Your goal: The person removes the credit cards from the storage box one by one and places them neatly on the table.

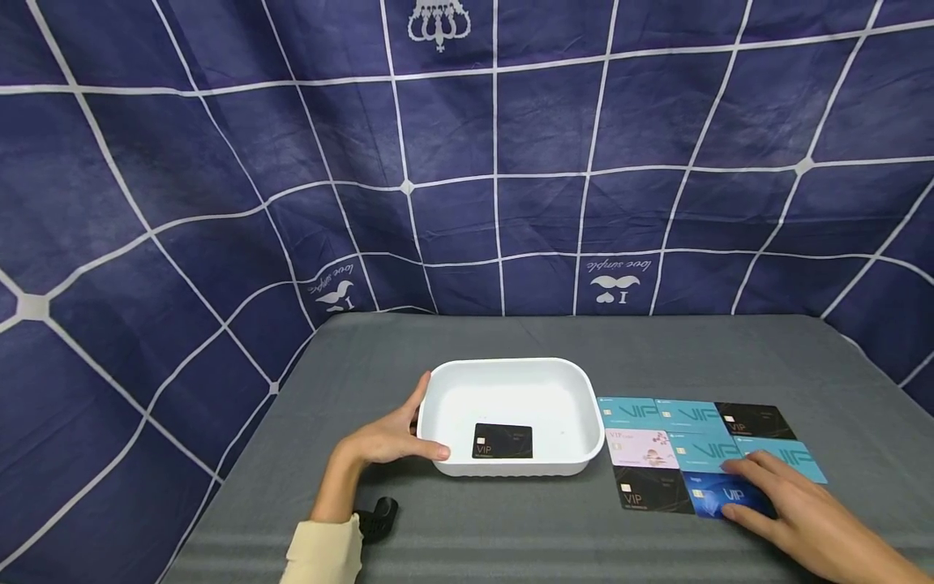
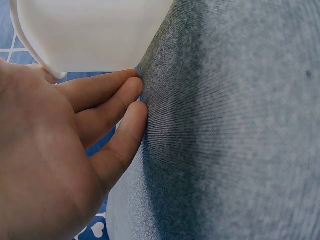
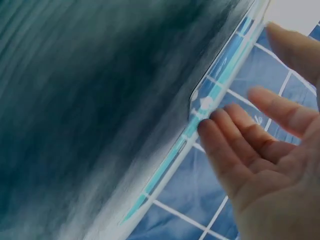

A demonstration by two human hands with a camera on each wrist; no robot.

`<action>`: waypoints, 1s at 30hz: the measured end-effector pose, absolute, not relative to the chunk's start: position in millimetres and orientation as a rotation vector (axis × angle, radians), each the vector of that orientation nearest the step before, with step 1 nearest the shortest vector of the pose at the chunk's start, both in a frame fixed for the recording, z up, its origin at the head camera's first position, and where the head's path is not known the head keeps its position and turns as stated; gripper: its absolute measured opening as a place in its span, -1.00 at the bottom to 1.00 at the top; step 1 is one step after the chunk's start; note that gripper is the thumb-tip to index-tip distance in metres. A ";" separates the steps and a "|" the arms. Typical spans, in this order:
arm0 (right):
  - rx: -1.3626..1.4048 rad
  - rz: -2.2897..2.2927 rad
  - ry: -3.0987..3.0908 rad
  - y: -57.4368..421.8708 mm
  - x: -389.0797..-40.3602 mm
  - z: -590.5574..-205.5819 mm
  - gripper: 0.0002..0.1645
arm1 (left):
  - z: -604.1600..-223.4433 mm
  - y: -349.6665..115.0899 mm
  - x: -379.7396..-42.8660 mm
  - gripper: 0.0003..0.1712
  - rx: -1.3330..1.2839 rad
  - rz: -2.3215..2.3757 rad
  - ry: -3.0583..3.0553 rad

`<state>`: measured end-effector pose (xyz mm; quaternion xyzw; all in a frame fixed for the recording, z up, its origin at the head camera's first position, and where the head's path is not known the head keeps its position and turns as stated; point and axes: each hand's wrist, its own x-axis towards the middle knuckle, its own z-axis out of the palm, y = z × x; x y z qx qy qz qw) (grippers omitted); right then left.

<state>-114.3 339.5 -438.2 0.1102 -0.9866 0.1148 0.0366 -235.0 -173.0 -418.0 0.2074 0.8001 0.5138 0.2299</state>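
Note:
My left hand (image 1: 390,438) grips the left end of a white plastic tray (image 1: 511,469), its thumb over the near-left rim. In the left wrist view, the other fingers rest beside the tray's outer wall (image 2: 95,40) near the grey surface. Inside the tray lies one black VIP card (image 1: 502,441). My right hand (image 1: 795,503) is over the card rows on the right, thumb and fingers apart, by a dark blue VIP card (image 1: 711,491). Whether its fingertips touch the cards cannot be told. In the right wrist view, its fingers (image 3: 217,155) look relaxed.
Around the blue card lie several teal cards (image 1: 700,448), a pink card (image 1: 642,448) and black cards (image 1: 653,489), edge to edge on the grey cloth (image 1: 511,527). A blue curtain with white lines (image 1: 540,211) hangs behind. A black strap (image 1: 378,519) is at the left wrist.

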 end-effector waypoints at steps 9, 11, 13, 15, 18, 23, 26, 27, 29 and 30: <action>0.505 0.564 -2.703 295.3 -118.1 -415.8 -0.65 | -416.9 -172.4 -234.5 0.53 0.547 1.425 2.199; 0.576 0.601 -2.602 280.8 -119.6 -408.7 -0.68 | -416.7 -172.1 -234.6 0.54 0.547 1.426 2.200; 0.635 0.635 -2.542 265.8 -122.1 -402.2 -0.68 | -416.9 -172.0 -234.7 0.54 0.547 1.431 2.194; 0.691 0.674 -2.496 251.4 -126.0 -397.0 -0.67 | -417.0 -172.1 -234.8 0.54 0.548 1.429 2.194; 0.756 0.732 -2.437 230.7 -133.4 -392.6 -0.65 | -416.9 -171.7 -235.1 0.54 0.547 1.423 2.202; 0.821 0.795 -2.423 194.6 -150.6 -390.5 -0.72 | -414.9 -171.7 -236.1 0.55 0.535 1.414 2.208; 0.849 0.792 -2.438 173.9 -164.6 -391.6 -0.74 | -414.2 -172.0 -236.1 0.55 0.531 1.413 2.211; 0.864 0.777 -2.440 167.4 -168.8 -392.1 -0.73 | -414.4 -172.0 -235.8 0.55 0.527 1.412 2.211; 0.893 0.738 -2.440 154.8 -175.4 -393.2 -0.71 | -415.4 -172.0 -235.0 0.55 0.537 1.412 2.200; 0.906 0.721 -2.444 148.5 -177.6 -393.4 -0.70 | -415.8 -172.2 -234.4 0.54 0.544 1.408 2.201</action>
